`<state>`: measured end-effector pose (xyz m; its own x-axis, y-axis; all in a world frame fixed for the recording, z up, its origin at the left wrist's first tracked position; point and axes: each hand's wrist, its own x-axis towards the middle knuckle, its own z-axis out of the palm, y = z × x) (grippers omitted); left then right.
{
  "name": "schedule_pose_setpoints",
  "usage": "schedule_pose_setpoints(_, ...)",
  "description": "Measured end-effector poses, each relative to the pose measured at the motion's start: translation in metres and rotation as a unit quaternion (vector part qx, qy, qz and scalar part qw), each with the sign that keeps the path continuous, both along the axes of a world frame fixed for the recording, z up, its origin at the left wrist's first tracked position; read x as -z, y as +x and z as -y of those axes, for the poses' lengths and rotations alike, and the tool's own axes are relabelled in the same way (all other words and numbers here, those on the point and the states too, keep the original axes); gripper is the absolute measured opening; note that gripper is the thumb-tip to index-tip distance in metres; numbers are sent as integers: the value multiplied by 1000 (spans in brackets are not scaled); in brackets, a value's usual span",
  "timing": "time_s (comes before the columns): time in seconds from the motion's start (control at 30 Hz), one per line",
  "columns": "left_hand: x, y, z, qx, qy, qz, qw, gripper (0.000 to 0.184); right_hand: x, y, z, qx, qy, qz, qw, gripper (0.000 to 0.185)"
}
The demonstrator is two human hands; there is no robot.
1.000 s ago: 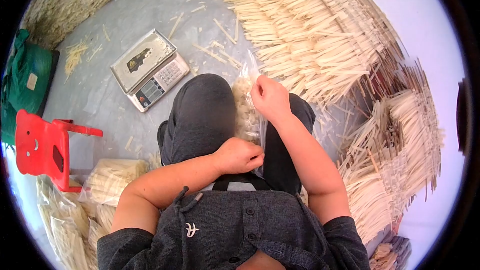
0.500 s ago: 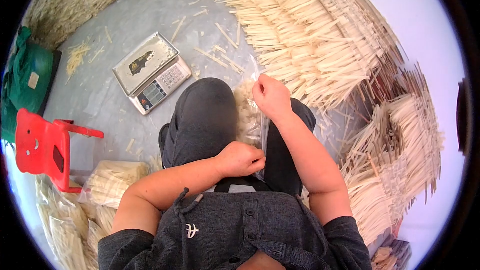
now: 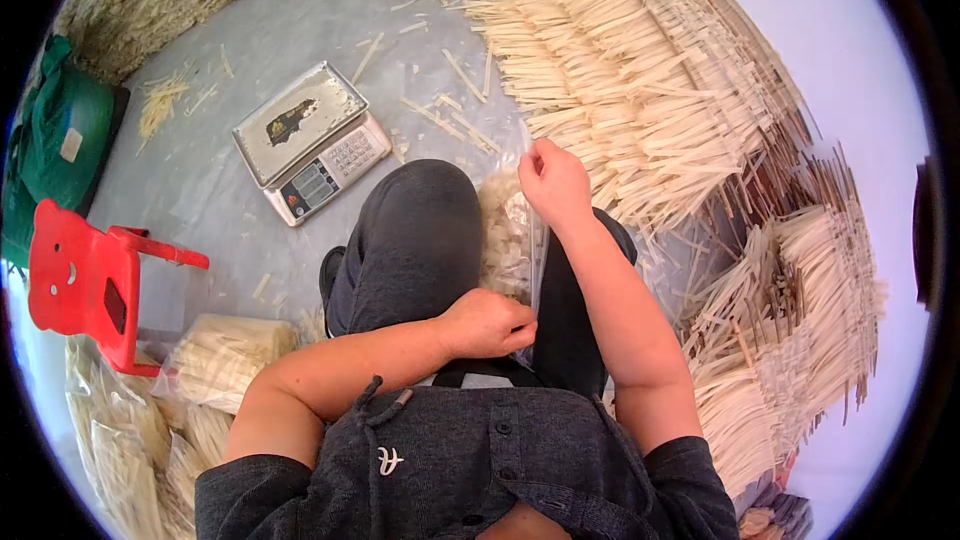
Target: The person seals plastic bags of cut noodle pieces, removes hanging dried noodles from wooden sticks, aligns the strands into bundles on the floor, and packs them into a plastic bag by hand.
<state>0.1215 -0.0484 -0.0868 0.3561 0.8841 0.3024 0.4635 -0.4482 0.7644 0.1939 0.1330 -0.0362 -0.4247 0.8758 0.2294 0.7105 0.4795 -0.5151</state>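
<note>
Between my knees stands a clear plastic bag [image 3: 507, 240] with pale strips or pieces inside. My left hand [image 3: 489, 324] is closed in a pinch on the near end of the bag's edge, close to my waist. At the far end of that edge, my right hand [image 3: 554, 180] pinches the plastic with fingers pressed together. The edge runs straight between the two hands along my right thigh. Part of the bag is hidden by my legs and right hand.
A scale [image 3: 312, 145] rests on the floor ahead. Stacked pale strips [image 3: 640, 80] lie at the right, with another pile [image 3: 790, 330] nearer. At left are a red chair [image 3: 85, 285], a green sack [image 3: 60, 145] and a filled bag [image 3: 225, 355]. Loose strips [image 3: 160, 105] are scattered about.
The view has shifted slightly, so the scale and piles appear a little further right. Both hands keep their pinch on the bag's edge.
</note>
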Motion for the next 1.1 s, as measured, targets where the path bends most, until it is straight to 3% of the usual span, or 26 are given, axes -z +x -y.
schedule_pose_setpoints(0.1, -1, -1, 1, 3, -2, -2, 1000, 26, 10, 0, -10, -43, 45, -25, 998, 23)
schedule_pose_setpoints(0.17, -3, -3, 0, 4, -3, -1, 1000, 26, 6, 1, -11, -37, -63, -76, 994, 22)
schedule_pose_setpoints(0.3, -3, -2, 0, 6, -5, -3, 1000, 26, 1, -1, -13, -19, -57, -46, 997, 21)
schedule_pose_setpoints(0.37, -3, -2, 0, 7, -6, 1, 1000, 26, 9, -4, -19, -5, 16, -47, 999, 22)
schedule_pose_setpoints(0.5, -2, -2, 0, 6, -1, 6, 1000, 26, 11, -9, -24, -36, 10, -70, 997, 25)
schedule_pose_setpoints(0.57, -2, -3, 0, 5, 3, 10, 1000, 26, 7, -7, -24, -21, -47, -76, 996, 23)
schedule_pose_setpoints(1.1, -1, -1, -1, 6, -12, 2, 1000, 24, 17, -13, -36, 24, -33, -129, 991, 19)
